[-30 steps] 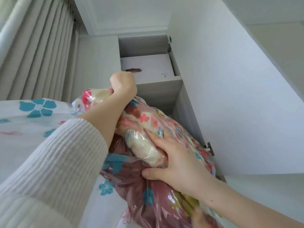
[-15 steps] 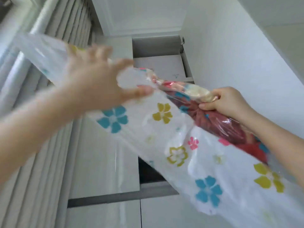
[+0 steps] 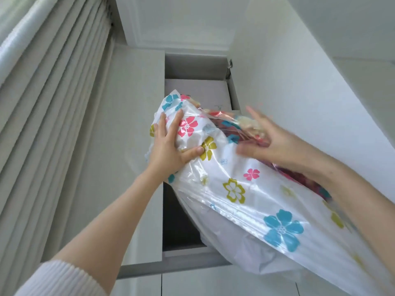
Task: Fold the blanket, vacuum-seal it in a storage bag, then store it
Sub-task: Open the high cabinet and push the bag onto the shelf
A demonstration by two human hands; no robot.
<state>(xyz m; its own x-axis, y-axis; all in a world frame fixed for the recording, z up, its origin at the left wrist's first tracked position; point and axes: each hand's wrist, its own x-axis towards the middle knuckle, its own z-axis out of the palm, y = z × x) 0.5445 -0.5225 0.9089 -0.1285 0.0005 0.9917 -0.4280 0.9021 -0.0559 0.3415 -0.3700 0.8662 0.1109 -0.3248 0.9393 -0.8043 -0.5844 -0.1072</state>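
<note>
1 storage bag, left hand pressing, right hand blurred

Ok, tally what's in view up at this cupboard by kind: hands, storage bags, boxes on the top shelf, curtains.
hands: 2 (left hand, right hand)
storage bag: 1
box: 1
curtain: 1
total: 5

The left hand presses on the storage bag's far end, and the right hand lies just right of it, over the blanket inside. Beyond both hands a box sits in the cupboard compartment. The curtain hangs well left and the cupboard door stands to the right.
</note>
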